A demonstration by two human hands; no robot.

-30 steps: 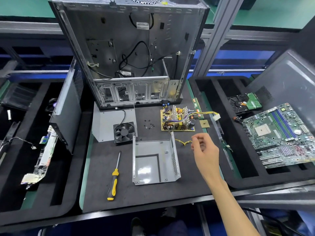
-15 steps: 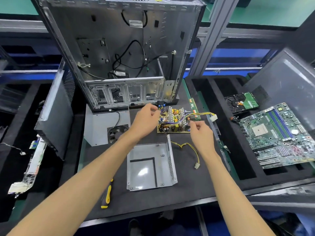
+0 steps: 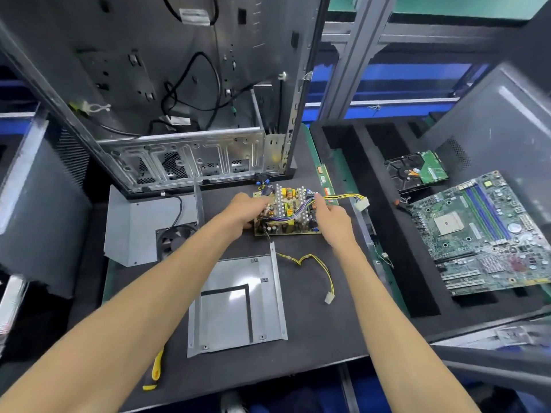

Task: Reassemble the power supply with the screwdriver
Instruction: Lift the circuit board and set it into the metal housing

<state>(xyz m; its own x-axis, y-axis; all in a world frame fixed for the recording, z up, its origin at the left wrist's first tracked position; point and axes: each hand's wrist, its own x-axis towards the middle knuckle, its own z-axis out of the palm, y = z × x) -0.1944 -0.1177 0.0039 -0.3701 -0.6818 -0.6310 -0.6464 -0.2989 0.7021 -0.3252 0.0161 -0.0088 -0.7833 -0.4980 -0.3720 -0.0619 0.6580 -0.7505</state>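
Both hands, left (image 3: pixel 244 210) and right (image 3: pixel 331 217), grip the power supply board (image 3: pixel 287 214) by its edges, beyond the metal casing (image 3: pixel 235 302); its trailing yellow cable (image 3: pixel 316 263) may snag when lifted.

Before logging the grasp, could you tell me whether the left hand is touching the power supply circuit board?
Touching: the head view shows the left hand curled over the left edge of the power supply circuit board.
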